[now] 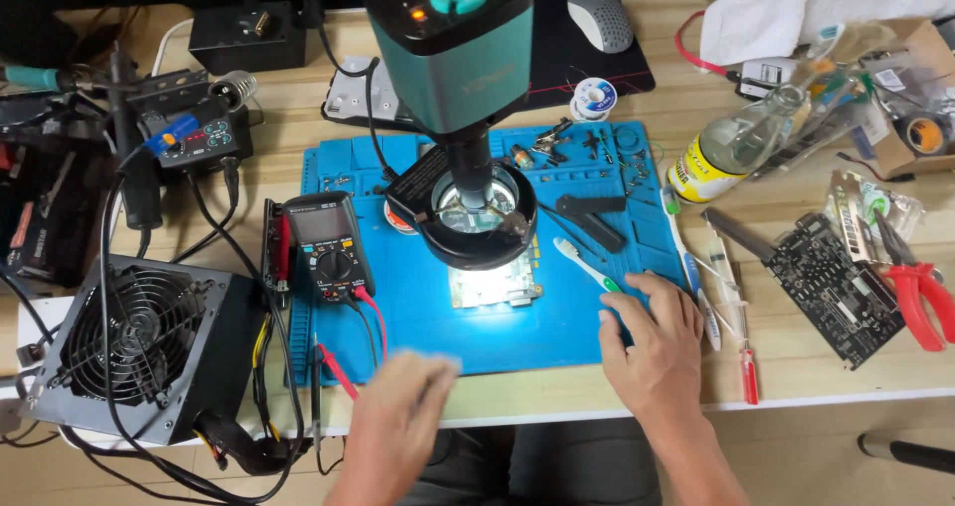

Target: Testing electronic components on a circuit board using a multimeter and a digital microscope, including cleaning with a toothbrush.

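Observation:
My left hand (403, 406) is blurred with motion at the front edge of the blue work mat (557, 332), close to the red multimeter probe (338, 372); whether it holds anything cannot be made out. My right hand (652, 342) rests palm down on the mat's right side, fingers apart, empty, its fingertips beside a white and green toothbrush (587, 265). A small lit circuit board (494, 287) lies under the teal microscope (458, 58) and its black ring light (480, 229) in the middle of the mat.
A black multimeter (328, 245) stands left of the board. A grey power supply with a fan (134, 347) sits front left. A dark circuit card (836, 287), red pliers (920, 297), a red screwdriver (748, 372) and a clear bottle (731, 148) lie to the right.

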